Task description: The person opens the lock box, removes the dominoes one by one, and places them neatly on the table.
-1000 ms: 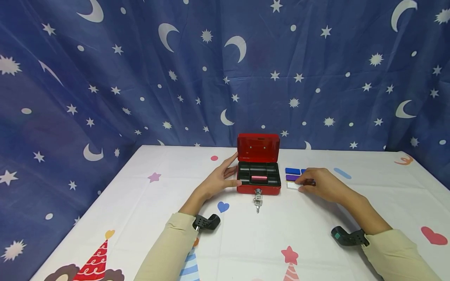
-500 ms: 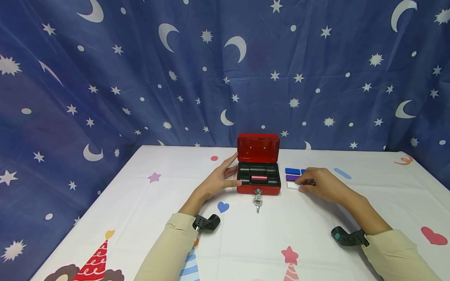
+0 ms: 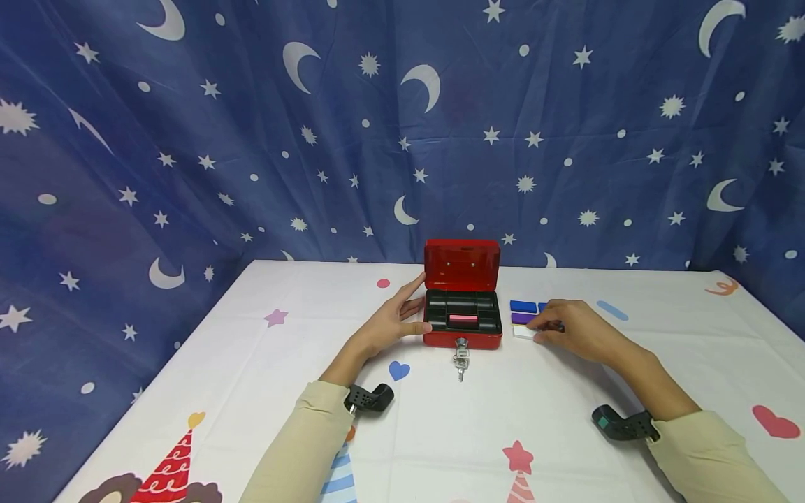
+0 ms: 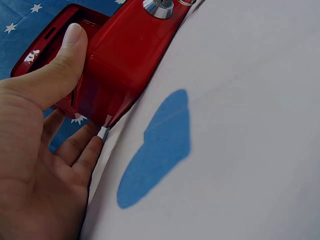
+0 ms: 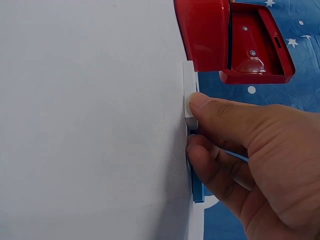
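A red cash box (image 3: 463, 340) with a black inner tray stands with its lid raised. A pink block (image 3: 463, 318) lies in the tray. My left hand (image 3: 391, 323) rests against the box's left side, fingers extended toward the lid and thumb on the front-left rim. Beside the box on the right lies a white block (image 3: 523, 333). My right hand (image 3: 581, 328) pinches its right end with thumb and fingers, as the right wrist view also shows for the white block (image 5: 189, 95). The right hand partly hides the blocks behind it.
A blue block (image 3: 523, 306) and a purple block (image 3: 522, 318) lie behind the white one. Part of another blue block shows by the right fingers. Keys (image 3: 462, 363) hang from the box's front lock. A blue starry curtain (image 3: 352, 140) rises behind the white table (image 3: 440, 433).
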